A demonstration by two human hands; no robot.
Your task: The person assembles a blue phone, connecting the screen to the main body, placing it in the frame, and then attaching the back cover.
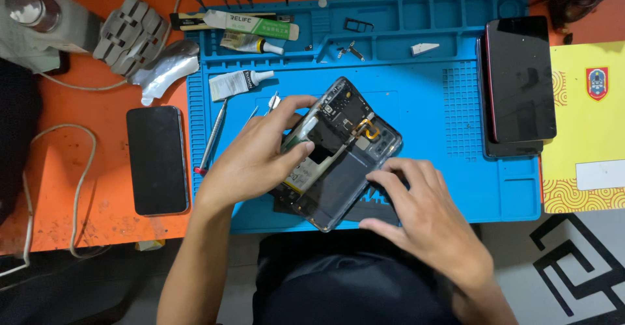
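Hands are working on an opened smartphone (338, 152) lying back-up on the blue repair mat (423, 104), near its front edge. Left hand (254, 159) is reaching in from the lower left, fingers curled narrowly and pinching at the phone's left long edge beside the battery. Right hand (420, 211) is coming from the lower right, fingers spread and pressing flat on the phone's lower right corner, holding nothing. Phone's long axis is running diagonally, camera end pointing up-left. Mat's top compartments are holding a SIM tray (359, 24), small metal brackets (351, 52) and a white plastic piece (424, 48). 2 stacked phones (519, 84) are resting on the mat's right edge.
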